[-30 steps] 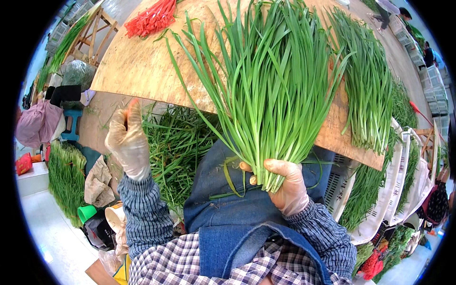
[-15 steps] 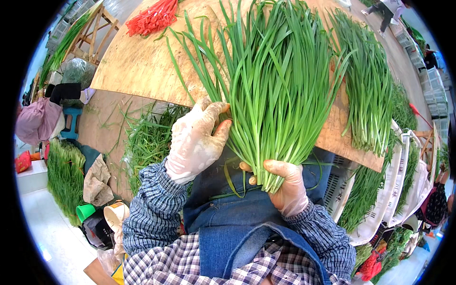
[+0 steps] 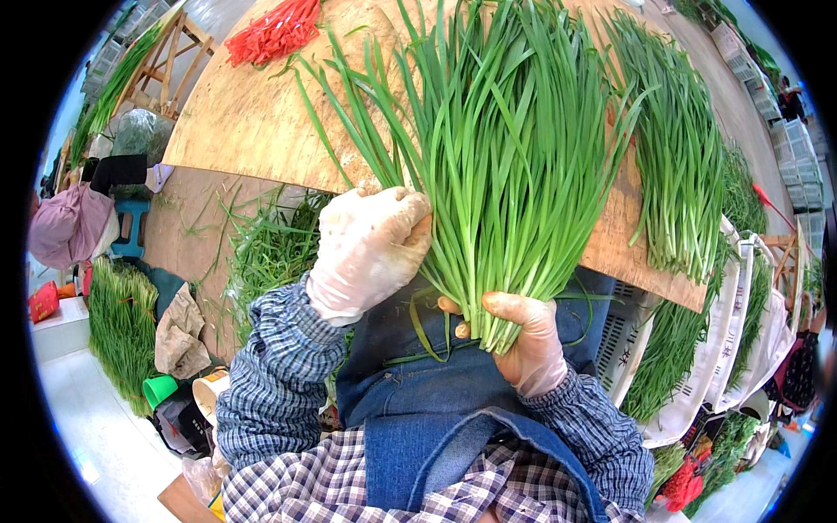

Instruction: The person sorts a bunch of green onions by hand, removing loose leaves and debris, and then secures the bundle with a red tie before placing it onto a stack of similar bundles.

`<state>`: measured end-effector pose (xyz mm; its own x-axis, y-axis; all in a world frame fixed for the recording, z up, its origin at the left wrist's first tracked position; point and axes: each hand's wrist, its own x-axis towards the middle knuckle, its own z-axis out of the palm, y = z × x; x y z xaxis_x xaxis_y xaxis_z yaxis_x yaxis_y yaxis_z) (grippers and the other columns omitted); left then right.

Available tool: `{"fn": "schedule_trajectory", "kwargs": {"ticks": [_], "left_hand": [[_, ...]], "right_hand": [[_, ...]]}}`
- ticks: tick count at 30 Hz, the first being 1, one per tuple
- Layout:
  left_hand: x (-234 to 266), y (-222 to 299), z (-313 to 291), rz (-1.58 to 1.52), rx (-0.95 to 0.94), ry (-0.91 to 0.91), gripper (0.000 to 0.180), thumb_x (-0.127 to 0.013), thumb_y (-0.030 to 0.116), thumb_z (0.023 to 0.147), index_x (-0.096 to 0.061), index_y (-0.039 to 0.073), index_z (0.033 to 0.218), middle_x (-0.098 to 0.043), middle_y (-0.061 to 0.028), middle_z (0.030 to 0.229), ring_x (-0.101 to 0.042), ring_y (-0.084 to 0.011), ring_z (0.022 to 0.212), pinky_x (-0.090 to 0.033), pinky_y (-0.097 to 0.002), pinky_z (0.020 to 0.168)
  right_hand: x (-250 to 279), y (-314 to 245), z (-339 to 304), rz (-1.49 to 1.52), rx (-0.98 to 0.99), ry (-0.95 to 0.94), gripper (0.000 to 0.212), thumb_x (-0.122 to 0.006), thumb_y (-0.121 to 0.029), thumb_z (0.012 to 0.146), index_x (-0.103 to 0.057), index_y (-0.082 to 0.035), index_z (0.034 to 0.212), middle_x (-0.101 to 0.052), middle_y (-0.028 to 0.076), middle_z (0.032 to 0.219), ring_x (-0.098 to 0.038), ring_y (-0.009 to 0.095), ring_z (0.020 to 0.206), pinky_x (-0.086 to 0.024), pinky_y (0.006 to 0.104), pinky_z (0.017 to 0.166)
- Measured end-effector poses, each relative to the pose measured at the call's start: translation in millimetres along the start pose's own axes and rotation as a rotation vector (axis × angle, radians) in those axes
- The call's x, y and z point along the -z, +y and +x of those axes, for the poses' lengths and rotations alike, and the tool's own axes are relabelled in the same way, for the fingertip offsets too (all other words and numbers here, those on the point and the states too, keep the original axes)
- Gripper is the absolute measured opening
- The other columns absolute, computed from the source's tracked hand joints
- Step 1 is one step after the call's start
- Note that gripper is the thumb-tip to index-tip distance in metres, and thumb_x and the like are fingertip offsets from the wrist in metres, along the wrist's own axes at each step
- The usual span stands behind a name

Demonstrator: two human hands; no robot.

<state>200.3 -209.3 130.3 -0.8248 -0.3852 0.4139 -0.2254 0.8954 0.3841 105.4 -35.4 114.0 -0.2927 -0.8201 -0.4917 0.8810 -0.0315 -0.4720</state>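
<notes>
A thick bunch of garlic chives (image 3: 514,174) fans out over the board, its pale stem ends toward me. My right hand (image 3: 529,340), in a thin whitish glove, is wrapped round the stems close to their cut ends. At the bunch's left edge, my gloved left hand (image 3: 370,248) is closed with its fingers curled in beside the outer leaves. Whether a leaf is pinched in those fingers is hidden. Another pile of garlic chives (image 3: 676,157) lies to the right on the wooden board (image 3: 253,131).
Red ties (image 3: 275,33) lie at the board's far left. Loose green leaves (image 3: 275,253) fill a spot below its left edge. White crates (image 3: 697,383) of greens stand at right. A person in dark trousers (image 3: 122,172) sits at left near a blue stool (image 3: 131,227).
My left hand has closed from parted fingers into a curled grip and shifted slightly right, against the leaves. My right hand keeps its hold on the stems.
</notes>
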Motion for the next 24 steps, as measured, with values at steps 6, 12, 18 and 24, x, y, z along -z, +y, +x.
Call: {"fn": "schedule_trajectory", "kwargs": {"ticks": [6,12,18,24], "left_hand": [[-3.5,-18.9,7.4,0.124,0.007,0.262,0.009,-0.063,0.002,0.067,-0.061,0.005,0.076,-0.060,-0.0093,0.064,-0.057,-0.0227,0.052,-0.044,-0.0321,0.050],[46.5,-52.3,-16.2,0.099,0.475,0.643,0.006,-0.061,0.004,0.083,-0.063,0.001,0.087,-0.061,-0.0004,0.073,-0.051,-0.0062,0.063,-0.042,-0.0210,0.057],[76.3,-102.2,-121.4,0.415,0.459,0.406,0.020,-0.063,0.002,0.079,-0.064,0.003,0.099,-0.065,-0.0068,0.083,-0.056,-0.0122,0.064,-0.046,-0.0260,0.054],[48.8,-76.2,-133.1,0.563,0.535,0.282,0.019,-0.063,-0.001,0.073,-0.062,0.005,0.091,-0.064,-0.0104,0.087,-0.059,-0.0275,0.073,-0.044,-0.0390,0.072]], "right_hand": [[-1.2,0.6,0.1,0.005,-0.017,-0.007,0.046,-0.056,-0.001,0.077,-0.042,0.012,0.120,-0.057,0.027,0.109,-0.063,0.038,0.092,-0.058,0.0370,0.064],[2.8,-3.7,-0.8,-0.024,-0.006,0.015,0.049,-0.058,-0.004,0.076,-0.043,0.011,0.120,-0.056,0.028,0.110,-0.062,0.038,0.093,-0.059,0.0363,0.064],[2.7,0.9,0.6,-0.015,-0.029,0.004,0.049,-0.058,-0.004,0.076,-0.043,0.011,0.120,-0.056,0.027,0.111,-0.062,0.038,0.094,-0.059,0.0363,0.064],[3.6,0.3,1.2,-0.025,-0.044,-0.011,0.050,-0.058,-0.006,0.075,-0.044,0.010,0.120,-0.058,0.025,0.110,-0.063,0.036,0.093,-0.058,0.0364,0.064]]}}
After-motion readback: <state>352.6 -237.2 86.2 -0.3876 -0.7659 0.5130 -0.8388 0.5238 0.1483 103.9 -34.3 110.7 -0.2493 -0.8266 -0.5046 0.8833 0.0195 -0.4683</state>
